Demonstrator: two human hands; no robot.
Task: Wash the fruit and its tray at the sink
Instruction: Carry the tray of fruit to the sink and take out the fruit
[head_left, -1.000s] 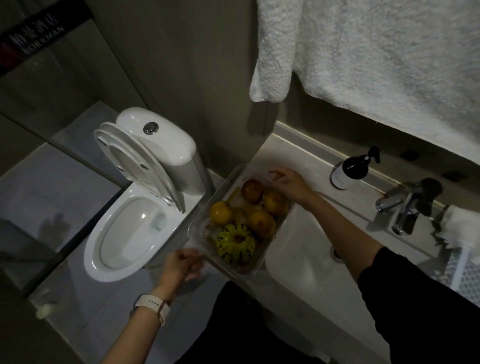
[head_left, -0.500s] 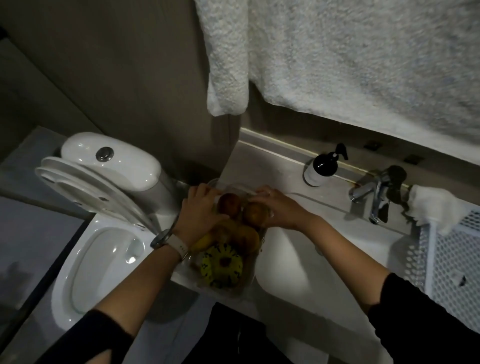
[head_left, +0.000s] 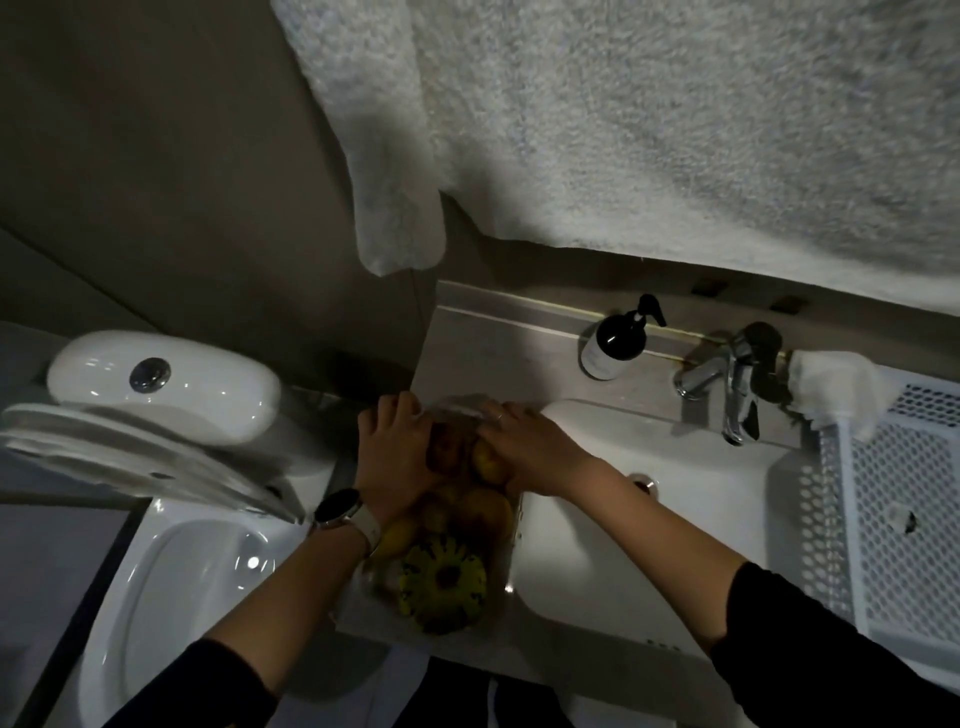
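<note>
Dim bathroom: the clear tray (head_left: 511, 540) of fruit (head_left: 444, 579) sits on the table, just left of the sink (head_left: 649, 525). Your left hand (head_left: 395, 457) and right hand (head_left: 524, 452) curl over fruit at its far end.

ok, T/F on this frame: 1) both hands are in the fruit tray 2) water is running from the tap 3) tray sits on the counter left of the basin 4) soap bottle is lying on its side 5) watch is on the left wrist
1) True. The left hand and right hand are both over the fruit at the far end of the clear tray.
2) False. No stream shows below the tap; the basin looks dry.
3) True. The tray rests on the counter beside the basin's left rim.
4) False. The soap bottle stands upright by the wall.
5) True. The watch is on the left wrist.
</note>
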